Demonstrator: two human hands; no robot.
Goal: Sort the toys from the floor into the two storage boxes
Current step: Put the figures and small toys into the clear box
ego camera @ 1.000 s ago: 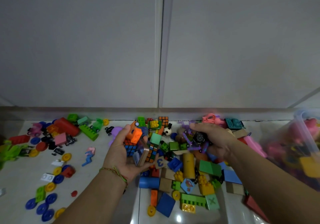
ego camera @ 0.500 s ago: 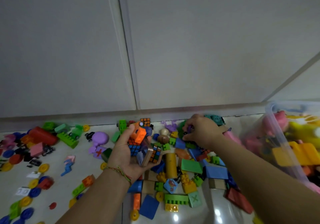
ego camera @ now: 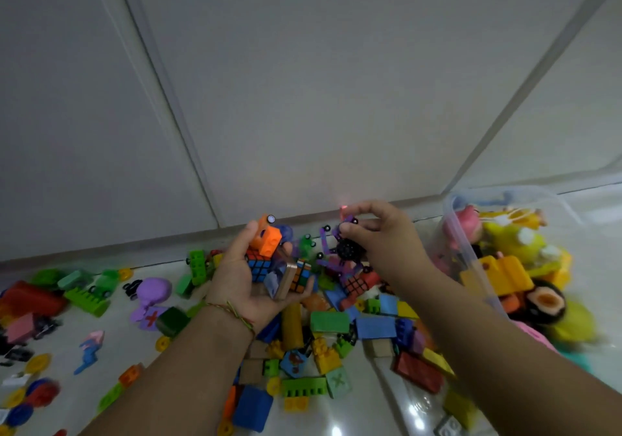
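My left hand (ego camera: 240,279) is palm-up above the floor and holds a handful of toys: an orange brick (ego camera: 269,242), two small puzzle cubes (ego camera: 261,265) and a wooden block (ego camera: 286,282). My right hand (ego camera: 383,237) is raised beside it and pinches a purple and black jointed toy (ego camera: 343,250) that hangs from its fingers. Below both hands lies a heap of coloured bricks (ego camera: 336,341) on the white floor. A clear plastic storage box (ego camera: 471,267) stands at the right, holding pink and yellow soft toys.
More toys are scattered at the left: a red block (ego camera: 30,301), green bricks (ego camera: 87,297), a purple toy (ego camera: 153,292), blue and yellow discs (ego camera: 30,398). A grey wall with a skirting edge runs behind the heap. Only one box is in view.
My right hand has lifted out of the heap with the purple and black toy. The view has swung right, bringing the clear box further in. My left hand still carries its toys.
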